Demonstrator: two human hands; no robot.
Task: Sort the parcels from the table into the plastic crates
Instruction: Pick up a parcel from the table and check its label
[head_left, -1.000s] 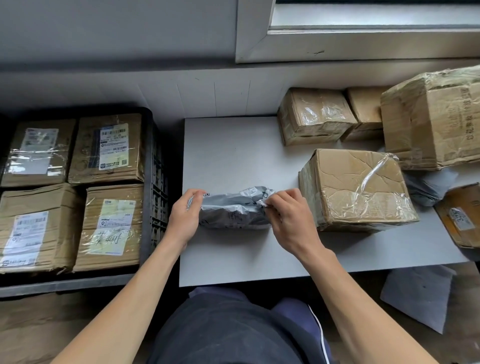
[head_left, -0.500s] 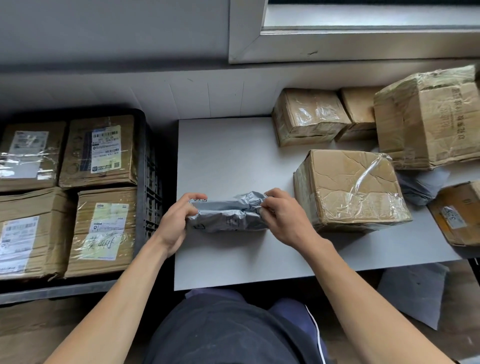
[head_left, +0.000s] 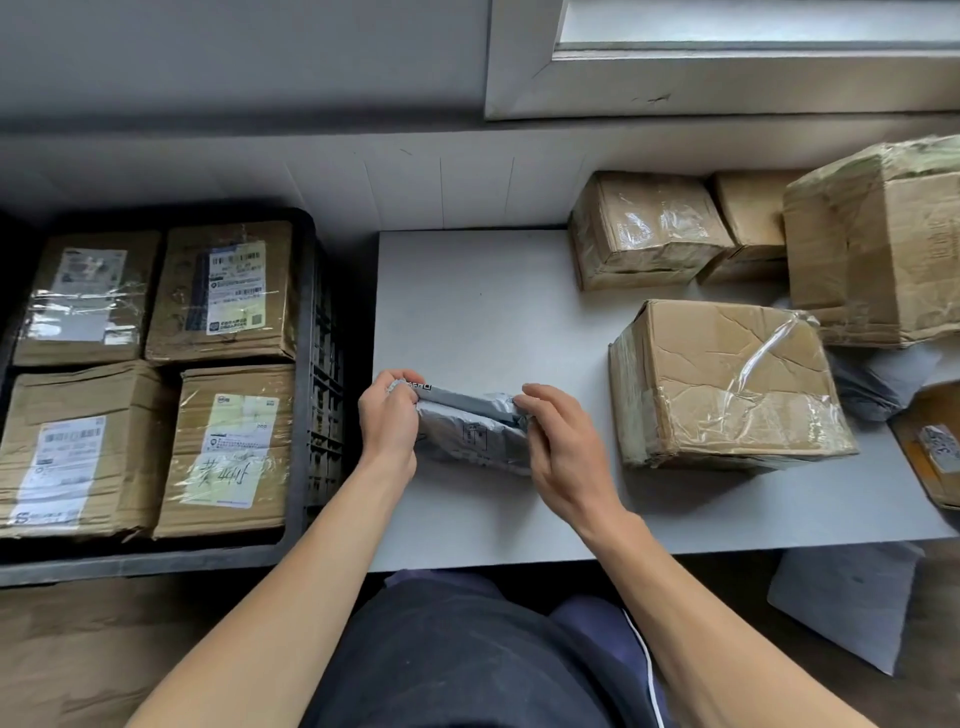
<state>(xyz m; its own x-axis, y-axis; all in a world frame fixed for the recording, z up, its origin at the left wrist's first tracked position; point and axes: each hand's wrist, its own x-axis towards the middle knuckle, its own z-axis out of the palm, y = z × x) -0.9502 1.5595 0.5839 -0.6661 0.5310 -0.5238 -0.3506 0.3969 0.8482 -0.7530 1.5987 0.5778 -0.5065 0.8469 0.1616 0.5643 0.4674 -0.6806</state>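
Crate (head_left: 310, 332) is sitting left of the tabletop (head_left: 467, 291), four cardboard boxes (head_left: 223, 291) filling it; poly mailer (head_left: 470, 434) is resting between left hand (head_left: 387, 421) and right hand (head_left: 566, 457), near-left on the tabletop, large box (head_left: 727, 384) lying right, smaller boxes (head_left: 644, 228) behind.

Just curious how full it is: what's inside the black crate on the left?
Four labelled cardboard boxes sit in the black crate, two rows of two. Anything beneath them is covered.
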